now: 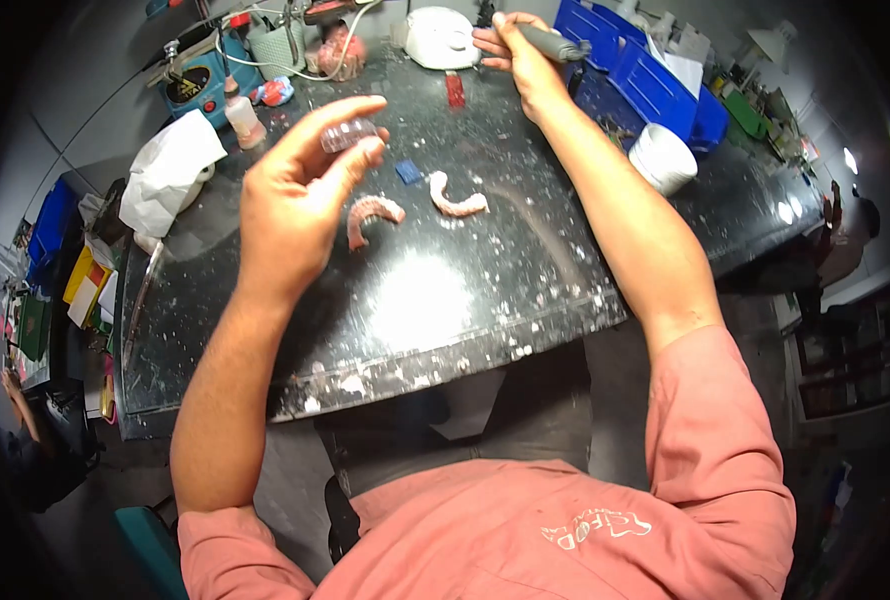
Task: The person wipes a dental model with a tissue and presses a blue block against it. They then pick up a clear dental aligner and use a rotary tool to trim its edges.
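Note:
Between the thumb and fingers of my left hand (293,195) is a clear dental tray (348,134), held above the bench. My right hand (527,68) is raised at the back of the bench, with its fingers around a grey handpiece (553,44). Two pinkish-white dental arch models lie on the dark bench below: one arch model (373,212) beside my left wrist, another arch model (455,200) farther right. A small blue square piece (408,172) rests close to them.
A red object (455,90) lies before a white rounded device (439,38). Blue bins (655,80) and a white tub (662,160) stand right. At left are a crumpled white bag (173,170), a bottle (245,120) and a blue machine (200,90). Other people appear at both edges.

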Tool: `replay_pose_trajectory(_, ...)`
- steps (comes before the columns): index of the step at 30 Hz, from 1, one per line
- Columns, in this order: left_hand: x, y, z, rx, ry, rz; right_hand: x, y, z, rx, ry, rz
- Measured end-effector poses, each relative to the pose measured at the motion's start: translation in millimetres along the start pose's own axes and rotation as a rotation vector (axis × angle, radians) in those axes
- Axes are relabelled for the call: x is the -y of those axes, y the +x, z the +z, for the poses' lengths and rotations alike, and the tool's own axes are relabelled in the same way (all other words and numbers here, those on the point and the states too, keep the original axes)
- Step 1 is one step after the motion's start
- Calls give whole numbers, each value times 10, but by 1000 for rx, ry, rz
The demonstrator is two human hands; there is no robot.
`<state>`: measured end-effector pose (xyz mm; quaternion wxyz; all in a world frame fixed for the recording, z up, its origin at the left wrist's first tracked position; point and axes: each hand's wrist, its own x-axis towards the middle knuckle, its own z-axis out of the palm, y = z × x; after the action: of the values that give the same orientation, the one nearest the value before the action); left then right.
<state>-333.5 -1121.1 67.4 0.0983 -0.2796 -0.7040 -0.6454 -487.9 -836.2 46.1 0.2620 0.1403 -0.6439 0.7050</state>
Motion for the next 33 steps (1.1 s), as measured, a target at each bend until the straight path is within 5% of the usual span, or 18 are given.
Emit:
replay_pose_trajectory(5,-58,-38,20,20,-62,-46,-605,454,44,-18,-568,-341)
replay_pose_trajectory(13,-90,-27,68,-8,-134,3,-783,530,-154,-16,-436,-291)
replay_pose_trajectory(16,-95,-37,68,13,-99,-62,-644,471,4,-69,-491,-81)
replay_pose_trajectory(20,-72,-20,68,25,-65,-66,-762,539,97,-174,-954,-256)
replay_pose_trajectory(24,-67,-36,74,40,-18,-137,-876,611,0,-48,-641,-236)
replay_pose_trajectory(27,-73,-37,68,48,2,-121,-863,545,29,-69,-570,-424)
replay_pose_trajectory(30,-97,-40,61,29,-37,-128,-743,451,59,-132,-708,-207)
replay_pose_trajectory(33,-117,-45,60,18,-14,-103,-836,477,24,-35,-436,-310)
